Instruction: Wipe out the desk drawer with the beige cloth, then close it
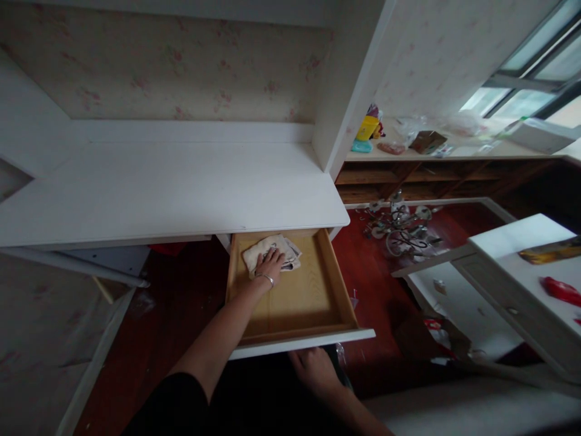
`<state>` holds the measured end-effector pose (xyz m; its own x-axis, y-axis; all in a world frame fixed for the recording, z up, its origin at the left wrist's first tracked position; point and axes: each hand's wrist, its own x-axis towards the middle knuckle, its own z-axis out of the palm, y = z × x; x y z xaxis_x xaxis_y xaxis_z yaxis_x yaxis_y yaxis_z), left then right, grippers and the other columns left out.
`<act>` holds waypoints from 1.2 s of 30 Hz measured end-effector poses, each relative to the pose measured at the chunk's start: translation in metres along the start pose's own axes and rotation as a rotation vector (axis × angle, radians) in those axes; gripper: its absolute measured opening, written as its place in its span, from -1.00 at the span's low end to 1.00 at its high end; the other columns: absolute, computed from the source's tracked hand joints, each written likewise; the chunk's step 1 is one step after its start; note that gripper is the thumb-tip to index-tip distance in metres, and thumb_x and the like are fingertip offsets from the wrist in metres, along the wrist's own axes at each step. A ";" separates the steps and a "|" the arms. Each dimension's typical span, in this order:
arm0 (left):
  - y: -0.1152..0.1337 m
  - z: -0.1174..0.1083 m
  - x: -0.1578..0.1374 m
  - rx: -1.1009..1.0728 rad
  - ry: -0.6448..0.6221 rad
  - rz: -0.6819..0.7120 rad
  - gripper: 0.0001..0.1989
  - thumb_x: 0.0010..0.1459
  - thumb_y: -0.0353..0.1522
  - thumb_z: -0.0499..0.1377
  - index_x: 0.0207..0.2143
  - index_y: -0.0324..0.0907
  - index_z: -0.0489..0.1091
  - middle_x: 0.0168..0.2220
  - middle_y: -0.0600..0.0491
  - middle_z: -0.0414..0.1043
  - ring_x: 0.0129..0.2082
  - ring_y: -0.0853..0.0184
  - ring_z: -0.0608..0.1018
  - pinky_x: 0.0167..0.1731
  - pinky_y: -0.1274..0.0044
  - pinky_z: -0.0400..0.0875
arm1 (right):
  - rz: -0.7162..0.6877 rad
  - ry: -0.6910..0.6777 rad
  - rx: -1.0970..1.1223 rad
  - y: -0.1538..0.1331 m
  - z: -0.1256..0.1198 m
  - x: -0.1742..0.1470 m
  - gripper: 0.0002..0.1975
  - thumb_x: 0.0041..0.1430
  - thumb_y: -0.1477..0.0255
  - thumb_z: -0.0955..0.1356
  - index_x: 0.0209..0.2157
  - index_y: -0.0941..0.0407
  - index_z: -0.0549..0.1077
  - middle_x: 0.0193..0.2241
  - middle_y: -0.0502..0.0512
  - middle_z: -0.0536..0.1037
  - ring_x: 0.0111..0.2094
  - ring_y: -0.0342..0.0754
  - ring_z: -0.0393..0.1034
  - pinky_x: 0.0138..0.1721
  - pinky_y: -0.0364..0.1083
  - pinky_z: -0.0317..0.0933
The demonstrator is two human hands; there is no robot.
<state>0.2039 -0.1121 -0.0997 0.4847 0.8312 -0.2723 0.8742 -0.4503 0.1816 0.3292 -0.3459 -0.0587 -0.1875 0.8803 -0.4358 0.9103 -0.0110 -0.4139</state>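
My left hand [270, 265], with a silver bracelet at the wrist, lies with fingers spread flat on a folded pale cloth [251, 257] with grey print. The cloth rests in the back left part of a pulled-out wooden drawer [313, 297]. Just below the drawer's white front panel [299, 342], my right hand [316, 368] is closed, its fingers curled. Its fingertips are hidden, so whether it grips a knob or the panel's edge does not show. Above the drawer spreads a white desk top [177, 188].
To the right, a chandelier [399, 227] lies on the red floor [363, 254]. A white piece of furniture with a drawer [508, 309] stands at the lower right. Under the window, a low shelf unit [399, 172] carries bags and a cardboard box [427, 142].
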 end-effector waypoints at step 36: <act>-0.027 0.009 -0.113 0.038 -0.159 0.169 -0.66 -0.01 -0.42 0.12 -0.16 0.05 0.44 0.28 0.21 0.02 0.24 0.10 0.11 0.12 0.16 0.04 | -0.020 0.000 0.175 0.006 0.003 0.007 -0.57 0.33 0.30 0.11 -0.31 0.09 0.57 -0.27 0.12 0.60 -0.18 0.01 0.46 -0.17 -0.13 0.16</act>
<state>0.1257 -0.1974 -0.0827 0.6204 0.6824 -0.3866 0.7790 -0.5935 0.2023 0.3320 -0.3412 -0.0668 -0.2047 0.8812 -0.4261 0.8282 -0.0761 -0.5552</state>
